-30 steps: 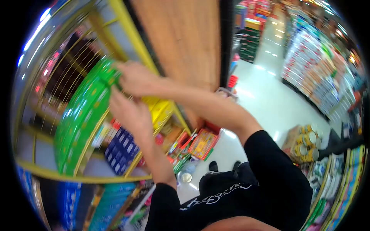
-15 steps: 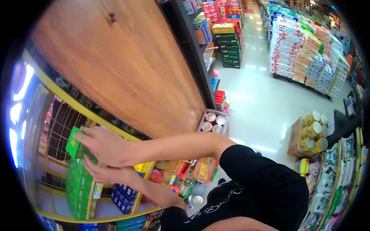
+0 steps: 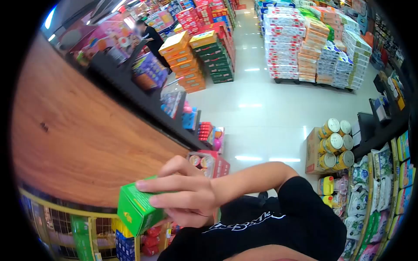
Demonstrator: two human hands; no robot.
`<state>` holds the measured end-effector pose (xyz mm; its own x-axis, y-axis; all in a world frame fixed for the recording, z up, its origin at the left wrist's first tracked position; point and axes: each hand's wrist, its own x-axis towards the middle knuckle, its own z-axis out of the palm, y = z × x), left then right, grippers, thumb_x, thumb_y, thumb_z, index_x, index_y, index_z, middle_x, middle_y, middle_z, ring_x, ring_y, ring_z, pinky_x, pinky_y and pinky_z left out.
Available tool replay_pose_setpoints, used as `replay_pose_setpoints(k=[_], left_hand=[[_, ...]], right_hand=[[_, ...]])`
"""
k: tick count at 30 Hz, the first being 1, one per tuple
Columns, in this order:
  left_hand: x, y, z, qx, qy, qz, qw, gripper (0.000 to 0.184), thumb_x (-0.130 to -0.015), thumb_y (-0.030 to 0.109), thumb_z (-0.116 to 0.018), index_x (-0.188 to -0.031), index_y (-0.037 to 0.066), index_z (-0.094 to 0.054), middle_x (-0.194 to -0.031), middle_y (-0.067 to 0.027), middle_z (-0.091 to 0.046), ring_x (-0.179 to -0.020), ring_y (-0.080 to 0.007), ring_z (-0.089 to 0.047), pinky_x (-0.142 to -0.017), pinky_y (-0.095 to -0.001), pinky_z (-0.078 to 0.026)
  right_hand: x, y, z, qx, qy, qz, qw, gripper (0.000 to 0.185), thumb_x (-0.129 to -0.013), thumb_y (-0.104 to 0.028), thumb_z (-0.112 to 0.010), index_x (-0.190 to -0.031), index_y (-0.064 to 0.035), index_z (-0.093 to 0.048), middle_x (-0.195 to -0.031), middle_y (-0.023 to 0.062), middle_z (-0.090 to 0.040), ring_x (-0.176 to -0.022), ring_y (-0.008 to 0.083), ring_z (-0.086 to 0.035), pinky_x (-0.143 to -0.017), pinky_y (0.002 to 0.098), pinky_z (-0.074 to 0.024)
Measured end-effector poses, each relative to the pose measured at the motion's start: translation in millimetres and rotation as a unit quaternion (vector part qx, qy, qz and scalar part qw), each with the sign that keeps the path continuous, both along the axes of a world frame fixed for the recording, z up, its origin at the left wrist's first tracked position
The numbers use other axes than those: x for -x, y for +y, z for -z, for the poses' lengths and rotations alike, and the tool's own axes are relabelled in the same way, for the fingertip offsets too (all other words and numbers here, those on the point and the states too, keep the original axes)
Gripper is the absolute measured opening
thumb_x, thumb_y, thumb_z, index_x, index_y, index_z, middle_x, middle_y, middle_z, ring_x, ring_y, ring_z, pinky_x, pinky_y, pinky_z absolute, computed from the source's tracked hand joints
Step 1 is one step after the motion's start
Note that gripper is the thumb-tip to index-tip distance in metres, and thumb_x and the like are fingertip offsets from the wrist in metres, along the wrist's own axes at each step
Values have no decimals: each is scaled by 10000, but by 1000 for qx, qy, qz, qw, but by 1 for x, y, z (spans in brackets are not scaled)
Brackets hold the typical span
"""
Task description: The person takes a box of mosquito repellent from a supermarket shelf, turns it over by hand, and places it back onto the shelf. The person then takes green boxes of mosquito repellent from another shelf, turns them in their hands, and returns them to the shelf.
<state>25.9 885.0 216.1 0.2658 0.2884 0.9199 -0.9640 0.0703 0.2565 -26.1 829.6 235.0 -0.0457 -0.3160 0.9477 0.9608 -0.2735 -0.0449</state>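
Note:
My right hand is closed round a small green box with yellow markings, its fingers lying over the top and side. The box is tilted and held in front of my body, above the yellow-edged shelf rack. My left hand does not show; it is out of sight beyond the right hand and black shirt. Below and left of the held box, green packages and dark blue boxes stand on the rack.
A wooden countertop fills the left side. Yellow-labelled cans sit in a carton at right, beside bagged goods. Tissue packs are stacked beyond the aisle floor. A person in black stands at the far left.
My right hand has come away from the shelf, moving right and closer with the green box. My left hand, earlier at the green packages, has left view. The view has turned right.

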Motion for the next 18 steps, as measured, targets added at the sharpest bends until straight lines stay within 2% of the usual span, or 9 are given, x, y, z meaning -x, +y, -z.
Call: replay_pose_setpoints(k=[3, 4, 7, 10, 13, 17, 18], left_hand=[[1, -93, 23, -54, 5, 101, 993, 493, -1002, 180, -531, -1446, 26, -383, -1330, -153, -515, -1230, -261, -543, -1062, -391, -448], [1, -122, 31, -71, 6, 135, 988, 497, -1000, 177, -533, -1448, 25, -379, -1332, -155, -513, -1231, -262, -542, -1063, -392, -446], [4, -206, 55, -106, 6, 232, 967, 511, -994, 166, -538, -1453, 23, -364, -1337, -159, -508, -1234, -264, -539, -1065, -395, -442], [1, -280, 78, -137, -10, 318, 938, 526, -989, 156, -543, -1458, 20, -349, -1343, -163, -503, -1237, -266, -535, -1067, -398, -438], [-12, -348, 96, -170, -51, 398, 900, 541, -983, 146, -548, -1463, 18, -335, -1348, -167, -498, -1239, -268, -532, -1069, -401, -434], [-36, -429, 109, -204, -155, 490, 833, 562, -975, 132, -555, -1470, 14, -315, -1355, -173, -491, -1243, -270, -528, -1072, -405, -428], [-40, -447, 113, -214, -182, 509, 814, 568, -973, 129, -557, -1472, 14, -310, -1357, -174, -489, -1244, -271, -527, -1073, -406, -427]], right_hand=[[26, -66, 7, -8, 56, 48, 997, 407, -714, -10, -651, -1121, 4, -675, -1231, 239, -663, -812, 288, -543, -741, 371, -438], [34, -84, 12, -18, 89, 54, 994, 391, -733, -19, -622, -1120, -26, -676, -1196, 230, -677, -919, 269, -540, -809, 351, -440], [42, -146, 22, -55, 128, 109, 984, 349, -704, -46, -610, -1046, -38, -680, -1154, 221, -682, -863, 242, -488, -725, 317, -407], [27, -206, 39, -84, 147, 166, 971, 360, -688, -63, -613, -1041, -30, -676, -1131, 229, -680, -827, 239, -443, -695, 324, -408], [13, -265, 53, -107, 166, 123, 973, 385, -686, -19, -642, -1068, -32, -693, -1157, 215, -691, -902, 267, -576, -788, 339, -426], [-9, -362, 70, -71, 176, 209, 959, 407, -706, -58, -630, -1112, -43, -647, -1208, 228, -645, -864, 245, -500, -767, 343, -394], [-16, -384, 73, -77, 176, 237, 952, 395, -726, -99, -620, -1118, -54, -613, -1216, 224, -622, -849, 238, -448, -767, 358, -379]])
